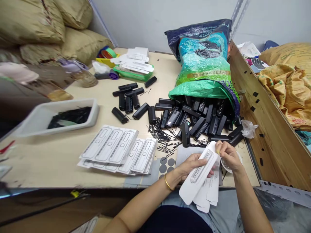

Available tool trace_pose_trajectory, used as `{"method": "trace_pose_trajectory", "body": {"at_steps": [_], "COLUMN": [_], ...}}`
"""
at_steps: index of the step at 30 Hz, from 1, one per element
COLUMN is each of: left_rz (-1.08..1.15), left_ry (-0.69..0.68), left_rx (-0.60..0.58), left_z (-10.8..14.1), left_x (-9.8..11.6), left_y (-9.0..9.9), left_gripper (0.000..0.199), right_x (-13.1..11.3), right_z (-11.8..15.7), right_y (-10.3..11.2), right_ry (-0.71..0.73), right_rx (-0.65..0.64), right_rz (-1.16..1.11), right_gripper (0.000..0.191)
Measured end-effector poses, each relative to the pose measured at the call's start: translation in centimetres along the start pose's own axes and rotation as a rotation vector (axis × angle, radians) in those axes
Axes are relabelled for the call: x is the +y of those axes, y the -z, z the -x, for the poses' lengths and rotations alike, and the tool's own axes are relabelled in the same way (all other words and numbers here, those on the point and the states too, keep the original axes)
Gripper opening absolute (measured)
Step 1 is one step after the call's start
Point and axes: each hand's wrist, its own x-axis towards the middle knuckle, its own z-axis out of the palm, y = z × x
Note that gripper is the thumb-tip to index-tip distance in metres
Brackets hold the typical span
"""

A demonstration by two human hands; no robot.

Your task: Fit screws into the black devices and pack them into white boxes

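A white printed card (198, 176) is tilted in front of me, gripped by my left hand (194, 165) with the thumb on its face and the fingers behind. My right hand (228, 153) pinches the card's upper right end with thumb and forefinger. Below it, more white cards (209, 194) hang at the table's front edge, over my lap. A round white dish (239, 158) is partly hidden behind my right hand. Just beyond my hands lie black plastic cases (186, 134) and loose thin black sticks (165, 142).
A printed bag (206, 61) spills black cases at the back right. Stacked white cards (111, 145) lie left of centre, near a white tray (94, 113) of black pieces. A green basket (145, 76) holds papers. A wooden board (272, 119) borders the right side.
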Motion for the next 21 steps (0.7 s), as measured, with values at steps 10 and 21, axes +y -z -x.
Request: {"method": "trace_pose_trajectory", "body": {"at_steps": [10,21], "left_rz": [-0.198,-0.432], "left_ry": [-0.271,-0.331], "left_rx": [0.211,0.409], "left_z": [-1.4,-1.2], "left_x": [-0.6,-1.1], "left_y": [-0.7,0.0], "left_gripper": [0.051,0.089], "right_x": [-0.1,-0.2], "right_z": [3.4,0.8], "right_y": [-5.5,-6.8], "right_ry": [-0.233,-0.213], "right_rx": [0.394,0.416], "right_rz": [0.220,-0.158], "right_gripper": [0.032,0.024]}}
